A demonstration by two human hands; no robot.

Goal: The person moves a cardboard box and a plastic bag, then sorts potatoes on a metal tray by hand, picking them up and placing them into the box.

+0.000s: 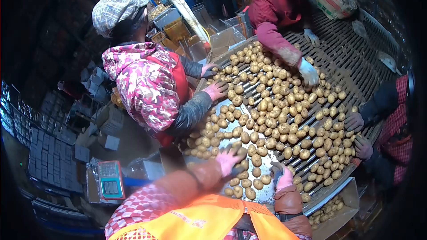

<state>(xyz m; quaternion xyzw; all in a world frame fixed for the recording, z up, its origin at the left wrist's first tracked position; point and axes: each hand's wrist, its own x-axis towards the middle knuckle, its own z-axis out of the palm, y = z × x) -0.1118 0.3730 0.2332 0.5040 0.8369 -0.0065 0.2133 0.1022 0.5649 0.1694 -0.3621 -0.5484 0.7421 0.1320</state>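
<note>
Potatoes (pixel 275 124) cover much of a slatted sorting table (pixel 344 58) and the smooth metal plate (pixel 264 193) at its near end. My left hand (pixel 231 158), in a pink glove with dark fingers, spreads over potatoes at the plate's left side and touches some of them. Farther right, my right hand (pixel 283 177) wears a similar glove. It rests low beside the plate's right edge, close to a few potatoes, with its fingers apart and slightly bent. No potato shows in its grip.
Co-workers' gloved hands (pixel 216 90) lie at the left side, another gloved hand (pixel 308 73) reaches into the pile, and more hands (pixel 363 147) rest at the right. A scale (pixel 111 180) stands left; a cardboard box (pixel 347 198) with potatoes sits below right.
</note>
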